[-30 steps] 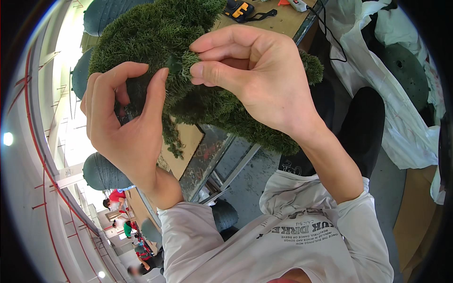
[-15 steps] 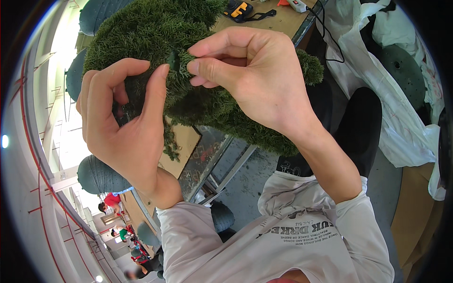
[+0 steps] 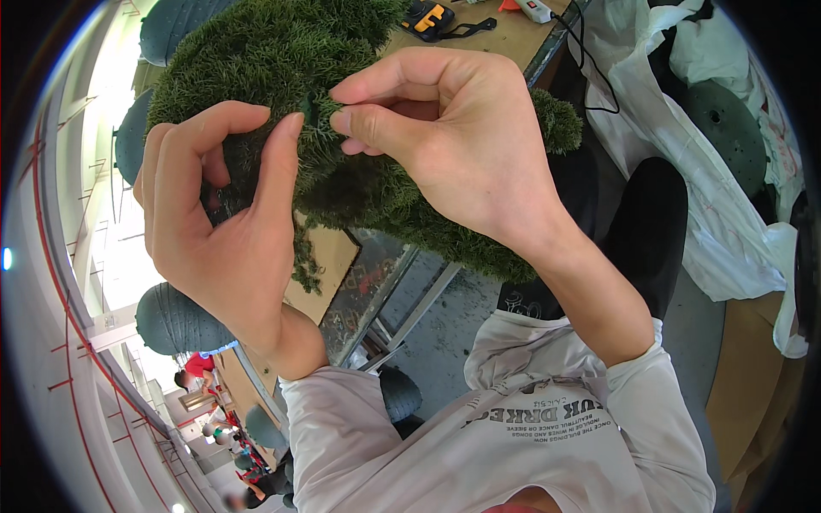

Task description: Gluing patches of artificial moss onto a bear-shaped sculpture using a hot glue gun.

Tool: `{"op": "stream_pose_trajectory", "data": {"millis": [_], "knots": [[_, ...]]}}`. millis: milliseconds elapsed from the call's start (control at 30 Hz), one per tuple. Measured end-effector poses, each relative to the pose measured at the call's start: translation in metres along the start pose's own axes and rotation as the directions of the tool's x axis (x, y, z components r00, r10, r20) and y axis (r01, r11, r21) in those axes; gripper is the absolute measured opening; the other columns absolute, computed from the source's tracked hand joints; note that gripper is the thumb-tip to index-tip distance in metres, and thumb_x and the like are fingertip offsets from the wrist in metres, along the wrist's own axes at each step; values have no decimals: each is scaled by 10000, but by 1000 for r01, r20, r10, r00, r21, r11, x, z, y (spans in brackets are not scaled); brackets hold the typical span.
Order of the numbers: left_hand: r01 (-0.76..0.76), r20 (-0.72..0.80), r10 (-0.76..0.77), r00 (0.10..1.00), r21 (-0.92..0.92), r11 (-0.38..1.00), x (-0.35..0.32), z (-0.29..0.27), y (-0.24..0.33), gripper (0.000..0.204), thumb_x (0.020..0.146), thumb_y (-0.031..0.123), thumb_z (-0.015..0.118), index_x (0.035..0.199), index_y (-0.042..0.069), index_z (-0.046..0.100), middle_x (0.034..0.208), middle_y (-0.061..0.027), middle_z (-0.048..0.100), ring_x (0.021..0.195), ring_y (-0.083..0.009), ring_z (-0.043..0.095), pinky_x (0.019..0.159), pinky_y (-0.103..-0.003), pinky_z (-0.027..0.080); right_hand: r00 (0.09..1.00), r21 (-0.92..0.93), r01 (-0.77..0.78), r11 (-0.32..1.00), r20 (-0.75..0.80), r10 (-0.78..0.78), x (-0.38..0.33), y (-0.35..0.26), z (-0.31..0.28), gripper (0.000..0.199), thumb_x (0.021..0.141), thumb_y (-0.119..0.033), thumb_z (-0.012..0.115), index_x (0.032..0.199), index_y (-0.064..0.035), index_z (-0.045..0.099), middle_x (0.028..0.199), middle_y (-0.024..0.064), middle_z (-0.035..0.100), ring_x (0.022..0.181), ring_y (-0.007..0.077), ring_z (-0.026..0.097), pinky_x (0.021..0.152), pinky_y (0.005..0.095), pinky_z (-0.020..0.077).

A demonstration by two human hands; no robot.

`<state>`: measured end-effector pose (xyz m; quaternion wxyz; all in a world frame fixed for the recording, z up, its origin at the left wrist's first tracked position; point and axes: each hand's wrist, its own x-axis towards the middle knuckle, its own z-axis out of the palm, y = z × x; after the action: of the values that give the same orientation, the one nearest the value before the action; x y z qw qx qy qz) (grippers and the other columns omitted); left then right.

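A big mass of artificial greenery with dense, fine leaves lies on the table in front of me. Over its middle, my right hand pinches thumb against forefinger on a small green sprig of the foliage. Just left of that, my left hand is curved above the leaves, its thumb and forefinger apart and nothing visible between them. A small dark green piece stands in the foliage between the two hands; its kind is unclear. My hands hide part of the greenery beneath them.
A yellow-and-black tool and a white device with a black cable lie at the table's far side. Dark green domes stand to the left. On the right are a white sack and a perforated dome. Several people work farther off.
My right hand has shifted slightly left, still pinching. My left hand keeps almost the same pose, and the whole view has drifted a little.
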<state>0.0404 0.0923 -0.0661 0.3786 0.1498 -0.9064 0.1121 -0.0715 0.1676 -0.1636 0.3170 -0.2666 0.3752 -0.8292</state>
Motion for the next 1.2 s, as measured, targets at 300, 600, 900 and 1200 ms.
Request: {"op": "stream_pose_trajectory", "data": {"millis": [300,600,900,1200], "knots": [[-3,-3,3,1000,5,1000,0,-1,0,252,695,40,901,843,116,712,724,38,451,662,-102,428,607,-269,332,999,-79,41,996,-16,-43,2,2,1,142,859,-15,739,977,60,763,846,139,765,790,163,734,734,304,587],[46,6,-47,999,27,999,-1,-5,7,256,702,36,892,869,123,718,722,36,452,668,-103,433,613,-262,336,999,-117,24,993,-21,-27,4,-1,2,167,843,-49,765,972,57,758,849,148,764,803,178,740,753,314,587],[-6,-121,3,993,-22,1000,55,-29,-37,177,861,159,857,990,61,786,681,68,488,626,-26,416,582,-191,307,996,-185,79,980,-24,-85,4,-3,2,170,834,-43,759,964,65,752,855,181,767,807,224,763,759,335,597],[106,-43,-102,994,82,991,113,-14,-96,439,897,452,778,1142,88,798,913,-20,747,852,-97,629,826,-250,464,995,-212,92,973,-10,-97,3,-5,2,168,845,-28,747,962,92,739,863,220,760,804,287,773,756,361,606]]}}
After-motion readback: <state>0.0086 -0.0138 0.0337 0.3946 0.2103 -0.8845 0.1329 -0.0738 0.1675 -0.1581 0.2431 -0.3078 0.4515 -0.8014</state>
